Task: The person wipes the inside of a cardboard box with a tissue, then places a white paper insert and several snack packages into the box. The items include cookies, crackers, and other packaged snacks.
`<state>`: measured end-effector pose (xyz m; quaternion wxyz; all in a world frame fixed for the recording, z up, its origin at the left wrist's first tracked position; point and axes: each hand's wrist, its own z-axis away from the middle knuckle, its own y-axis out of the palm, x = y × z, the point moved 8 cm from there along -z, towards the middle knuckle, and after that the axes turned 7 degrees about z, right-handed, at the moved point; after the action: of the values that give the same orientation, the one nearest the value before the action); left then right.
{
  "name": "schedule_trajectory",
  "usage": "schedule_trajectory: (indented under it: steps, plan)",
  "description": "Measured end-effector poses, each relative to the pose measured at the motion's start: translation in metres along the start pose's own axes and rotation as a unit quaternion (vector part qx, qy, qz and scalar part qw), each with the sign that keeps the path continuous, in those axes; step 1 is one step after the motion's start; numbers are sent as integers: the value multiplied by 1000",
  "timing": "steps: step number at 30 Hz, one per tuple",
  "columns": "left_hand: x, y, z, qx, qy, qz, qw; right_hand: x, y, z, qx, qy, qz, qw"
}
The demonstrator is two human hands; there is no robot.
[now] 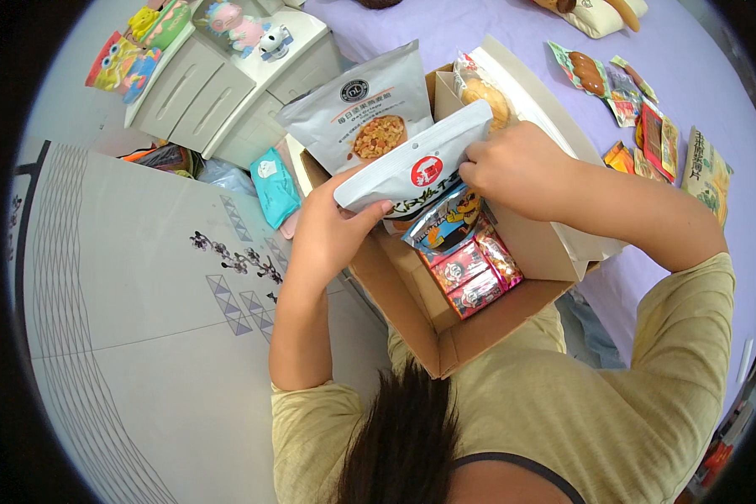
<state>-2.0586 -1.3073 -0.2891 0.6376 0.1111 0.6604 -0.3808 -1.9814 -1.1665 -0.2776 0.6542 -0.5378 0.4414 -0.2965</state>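
Note:
My left hand (pixel 343 220) grips the left end of a white snack pouch (pixel 416 170) with a red round emblem. My right hand (pixel 510 170) pinches the same pouch near its other end, so it tilts over an open cardboard box (pixel 409 302). Behind it a large silver-white oat crisp bag (pixel 378 120) stands upright in the box. A blue foil snack packet (pixel 447 220) and red shiny packets (pixel 472 271) lie inside below the pouch. At the box's far right corner is a clear packet with a round yellowish snack (pixel 479 94).
Several small snack packets (pixel 658 142) and a green-yellow bag (pixel 705 170) lie on the purple bedsheet (pixel 516 31) at right. A white drawer cabinet (pixel 220 94) with figurines stands upper left. A teal tissue pack (pixel 275 189) lies left of the box.

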Motion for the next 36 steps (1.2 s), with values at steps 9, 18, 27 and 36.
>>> schedule_trajectory:
  steps: [9,18,27,36]
  plan:
    - [6,-1,8,-17,4,20,1000,7,2,10,5,0,-20,1000]
    - [-8,-22,26,-70,92,118,986,-33,-52,69,-166,141,-118,969]
    - [14,-79,89,-449,247,211,832,-184,67,339,-156,709,-123,676]
    - [42,-81,96,-463,191,212,839,-72,144,273,-47,532,-93,840]
